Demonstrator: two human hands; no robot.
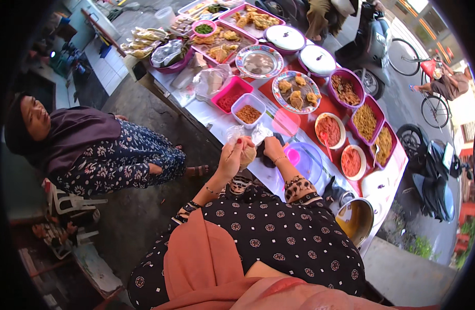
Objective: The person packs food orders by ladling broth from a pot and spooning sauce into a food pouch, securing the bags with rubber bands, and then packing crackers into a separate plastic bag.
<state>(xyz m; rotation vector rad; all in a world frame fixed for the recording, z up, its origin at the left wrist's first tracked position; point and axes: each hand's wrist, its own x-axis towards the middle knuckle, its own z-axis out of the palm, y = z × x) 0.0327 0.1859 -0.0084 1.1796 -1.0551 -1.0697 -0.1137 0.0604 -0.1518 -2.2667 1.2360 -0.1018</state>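
Note:
My left hand (231, 159) is closed around a see-through plastic bag (248, 158) with something pale yellowish-brown in its lower part. The bag's loose top (261, 134) spreads above the fingers, over the near edge of the table. Beside it, my right hand (274, 149) is closed at the plastic, though its fingertips are partly hidden. Just beyond both hands stand a white tub of brown crumbly food (248, 114) and a pink tub of red food (232, 95). A pink translucent lid (286, 121) lies right of the tubs.
On the table are a plate of fritters (296, 95), a bowl of red sauce (329, 131) with a spoon, purple containers of noodles (368, 120), and white lidded pots (284, 37). A metal pot (355, 222) is at my right. A person (93, 139) stands left; scooters (366, 46) line the street.

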